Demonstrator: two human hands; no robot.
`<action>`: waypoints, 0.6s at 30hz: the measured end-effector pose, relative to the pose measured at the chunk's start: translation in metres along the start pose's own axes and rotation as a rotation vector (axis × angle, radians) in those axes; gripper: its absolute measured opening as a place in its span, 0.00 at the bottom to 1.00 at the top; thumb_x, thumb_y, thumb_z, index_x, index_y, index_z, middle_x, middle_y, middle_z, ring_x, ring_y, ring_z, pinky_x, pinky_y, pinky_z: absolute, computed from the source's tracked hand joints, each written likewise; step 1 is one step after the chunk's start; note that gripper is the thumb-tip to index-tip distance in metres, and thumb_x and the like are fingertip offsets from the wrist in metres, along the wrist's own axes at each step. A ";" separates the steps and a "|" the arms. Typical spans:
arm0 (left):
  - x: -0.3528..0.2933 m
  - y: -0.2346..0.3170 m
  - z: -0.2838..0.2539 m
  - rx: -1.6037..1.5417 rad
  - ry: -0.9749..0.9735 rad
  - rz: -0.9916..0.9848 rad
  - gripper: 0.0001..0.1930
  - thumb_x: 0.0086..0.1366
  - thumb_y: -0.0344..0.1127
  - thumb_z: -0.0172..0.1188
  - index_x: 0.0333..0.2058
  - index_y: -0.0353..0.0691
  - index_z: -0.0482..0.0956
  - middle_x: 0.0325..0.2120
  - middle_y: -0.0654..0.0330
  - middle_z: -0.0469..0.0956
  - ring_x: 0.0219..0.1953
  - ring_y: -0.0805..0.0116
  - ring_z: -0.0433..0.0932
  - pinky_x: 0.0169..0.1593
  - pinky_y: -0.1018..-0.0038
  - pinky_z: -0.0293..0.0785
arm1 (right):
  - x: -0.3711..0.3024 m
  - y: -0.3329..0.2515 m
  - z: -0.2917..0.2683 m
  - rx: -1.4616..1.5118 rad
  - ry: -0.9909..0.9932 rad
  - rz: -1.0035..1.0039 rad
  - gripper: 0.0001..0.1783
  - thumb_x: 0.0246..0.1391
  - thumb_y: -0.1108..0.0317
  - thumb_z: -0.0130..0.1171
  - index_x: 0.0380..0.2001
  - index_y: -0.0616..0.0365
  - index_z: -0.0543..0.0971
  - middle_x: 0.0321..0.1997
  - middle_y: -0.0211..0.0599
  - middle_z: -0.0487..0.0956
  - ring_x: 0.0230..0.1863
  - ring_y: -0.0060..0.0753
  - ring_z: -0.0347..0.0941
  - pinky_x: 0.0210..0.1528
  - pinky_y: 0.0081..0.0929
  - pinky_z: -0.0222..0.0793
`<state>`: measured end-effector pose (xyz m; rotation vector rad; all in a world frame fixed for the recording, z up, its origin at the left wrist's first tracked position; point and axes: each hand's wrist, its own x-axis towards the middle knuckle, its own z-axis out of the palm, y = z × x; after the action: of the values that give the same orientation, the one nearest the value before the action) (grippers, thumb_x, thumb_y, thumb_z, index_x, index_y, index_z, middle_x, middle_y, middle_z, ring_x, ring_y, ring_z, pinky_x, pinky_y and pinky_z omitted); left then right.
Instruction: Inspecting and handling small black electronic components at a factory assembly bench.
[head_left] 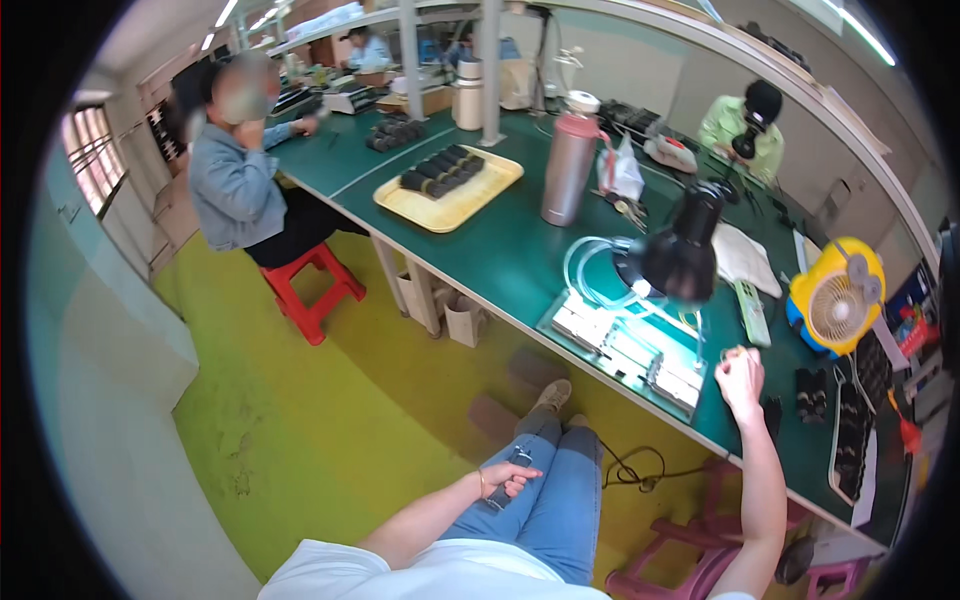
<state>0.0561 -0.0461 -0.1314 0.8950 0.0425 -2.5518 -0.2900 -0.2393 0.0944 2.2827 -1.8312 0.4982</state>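
My left hand [507, 480] rests over my lap, closed around a dark cylindrical piece [521, 456] whose ends stick out past the fingers. At the right, my right hand [740, 379] is held over the green table [530, 265], its fingers curled together. Whatever it may pinch is too small to make out. Beside it, on the left, lies a metal fixture [628, 345], brightly lit by a black desk lamp [685, 245]. A light green remote-like device [751, 312] lies just beyond my right hand.
A yellow tray [395, 205] carries several dark bundles. Behind the lamp stands a pink tumbler [570, 165]. A yellow fan [838, 297] and a tray of dark pieces [852, 440] are at the right. One person [240, 190] sits at the left, another [745, 130] across the table.
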 end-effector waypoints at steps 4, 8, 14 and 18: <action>0.001 0.002 0.001 0.026 0.008 -0.007 0.09 0.61 0.32 0.49 0.41 0.41 0.67 0.10 0.74 0.51 0.10 0.85 0.50 0.14 0.86 0.51 | 0.015 -0.001 -0.037 0.270 -0.142 0.021 0.13 0.41 0.65 0.56 0.29 0.64 0.75 0.37 0.42 0.74 0.35 0.35 0.70 0.37 0.27 0.66; -0.020 -0.002 -0.008 -0.047 0.021 0.061 0.09 0.62 0.31 0.47 0.41 0.39 0.68 0.10 0.73 0.53 0.10 0.84 0.52 0.14 0.85 0.53 | 0.031 -0.006 -0.107 1.563 -0.215 0.199 0.13 0.44 0.66 0.58 0.28 0.69 0.76 0.46 0.36 0.73 0.38 0.23 0.69 0.44 0.21 0.63; -0.002 0.000 -0.006 0.010 0.004 0.008 0.09 0.62 0.31 0.47 0.40 0.39 0.69 0.10 0.71 0.55 0.10 0.83 0.52 0.14 0.83 0.55 | 0.001 0.027 -0.073 0.139 -0.046 0.193 0.12 0.42 0.64 0.59 0.26 0.63 0.79 0.51 0.38 0.70 0.48 0.28 0.66 0.49 0.26 0.60; -0.004 0.000 -0.007 -0.035 -0.018 0.036 0.09 0.61 0.31 0.47 0.40 0.40 0.69 0.10 0.71 0.55 0.10 0.82 0.53 0.15 0.83 0.55 | 0.010 0.010 -0.061 0.142 -0.102 0.247 0.10 0.40 0.63 0.60 0.23 0.58 0.80 0.50 0.39 0.70 0.50 0.33 0.64 0.50 0.30 0.59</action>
<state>0.0632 -0.0429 -0.1342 0.8524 0.0653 -2.5179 -0.3067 -0.2302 0.1536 2.2171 -2.2100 0.5735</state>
